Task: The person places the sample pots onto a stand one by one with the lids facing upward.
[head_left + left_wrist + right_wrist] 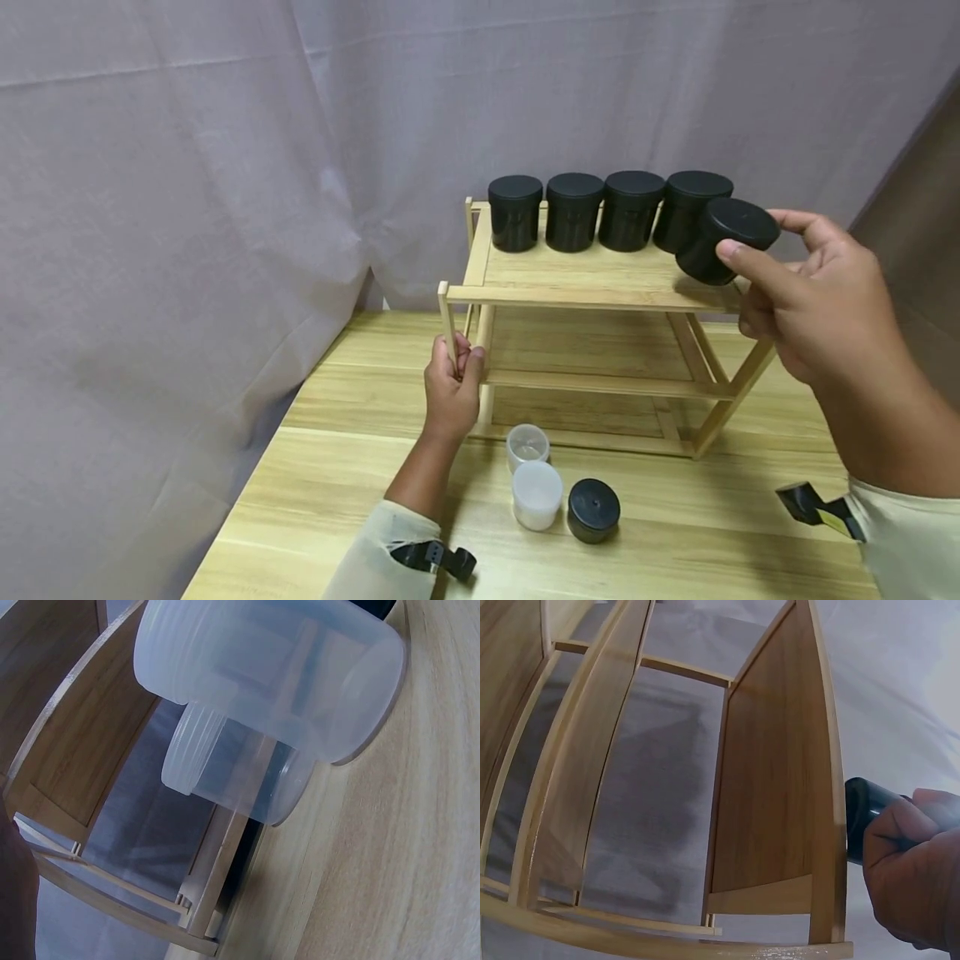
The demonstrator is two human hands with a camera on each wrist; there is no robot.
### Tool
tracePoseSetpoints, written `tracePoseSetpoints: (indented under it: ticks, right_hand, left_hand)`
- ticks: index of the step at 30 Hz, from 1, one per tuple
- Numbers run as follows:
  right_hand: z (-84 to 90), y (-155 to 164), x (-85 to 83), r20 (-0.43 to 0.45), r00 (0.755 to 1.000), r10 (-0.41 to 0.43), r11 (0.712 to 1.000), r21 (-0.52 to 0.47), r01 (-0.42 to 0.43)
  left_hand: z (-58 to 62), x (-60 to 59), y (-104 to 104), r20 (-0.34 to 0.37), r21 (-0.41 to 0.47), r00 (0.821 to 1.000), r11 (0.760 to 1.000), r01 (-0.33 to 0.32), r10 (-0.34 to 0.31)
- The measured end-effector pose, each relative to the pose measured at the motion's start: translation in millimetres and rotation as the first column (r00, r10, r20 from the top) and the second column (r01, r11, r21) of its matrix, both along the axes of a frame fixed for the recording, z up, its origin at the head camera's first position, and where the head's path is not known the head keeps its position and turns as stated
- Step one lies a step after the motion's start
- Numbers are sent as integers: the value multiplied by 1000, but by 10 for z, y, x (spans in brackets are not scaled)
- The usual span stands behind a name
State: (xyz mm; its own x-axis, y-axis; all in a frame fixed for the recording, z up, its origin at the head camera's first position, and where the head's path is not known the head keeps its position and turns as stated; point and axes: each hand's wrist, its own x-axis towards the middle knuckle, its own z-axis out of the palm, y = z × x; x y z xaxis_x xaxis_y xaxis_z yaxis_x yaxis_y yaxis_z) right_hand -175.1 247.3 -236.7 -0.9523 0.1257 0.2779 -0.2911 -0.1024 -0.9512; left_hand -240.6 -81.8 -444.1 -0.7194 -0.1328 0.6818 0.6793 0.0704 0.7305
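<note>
My right hand [832, 292] pinches a black lidded jar [731, 237] between thumb and fingers, tilted over the right front of the top shelf [592, 268]. Behind it, several matching black jars [573, 212] stand upright in a row along the back of that shelf. My left hand [453, 392] grips the left front post of the wooden rack [585, 383], thumb in front. In the right wrist view, the right hand [915, 862] holds the jar's dark body [864, 817] beside the top board's edge.
On the table [337, 467] before the rack stand two translucent jars, the front one [537, 496] overlapping the rear one [527, 446]. A short black jar [593, 510] is just right of them. A grey curtain [225, 208] hangs behind the table.
</note>
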Motion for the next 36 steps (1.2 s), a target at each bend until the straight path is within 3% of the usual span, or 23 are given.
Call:
tracePoseSetpoints:
  ticks: [7,11,18,22,28,36]
  right_hand:
    - [75,59,-100,141,985,99,983,141,-119]
    - [103,100,-138,185,978,99,966,219,-139]
    - [109,152,-205,218,974,68,942,306,-135]
    - [120,169,-226,226,974,23,903,414,-118]
    - [110,178,-228,230,973,-5,861,497,-112]
    - [95,190,-219,218,976,-3,863,494,-108]
  left_hand:
    - [-5,10,-3,12,3,1000,1000,3,-3]
    - [-7,6,-3,8,-2,1000,1000,1,-1]
    - [-7,13,3,20,-8,1000,1000,-11,11]
    - [5,20,5,26,-9,999,1000,-20,20]
    - [12,16,4,13,-15,999,999,-33,33]
    - [-10,8,4,11,-12,999,999,-30,30]
